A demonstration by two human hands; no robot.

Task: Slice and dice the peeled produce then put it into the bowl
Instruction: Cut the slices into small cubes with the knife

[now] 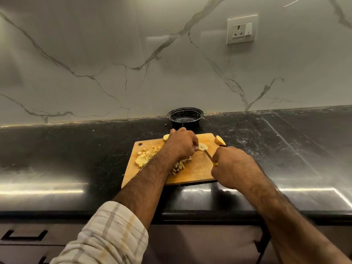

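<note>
Wooden board (198,172) on dark surface (76,149): diced pile (146,155) at 9 o'clock, strips (179,166) near middle. Your left hand (181,144) pins slice (202,146); right hand (232,166) grips knife (208,155). Chunks (220,140) uncut at 1 o'clock. Bowl (185,116) at 12 holds no produce; roughly half done.

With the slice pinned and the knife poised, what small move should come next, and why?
Probably draw the knife down through the slice: the left hand pins it on the cutting board, the right hand grips the handle, and it looks uncut.
</note>
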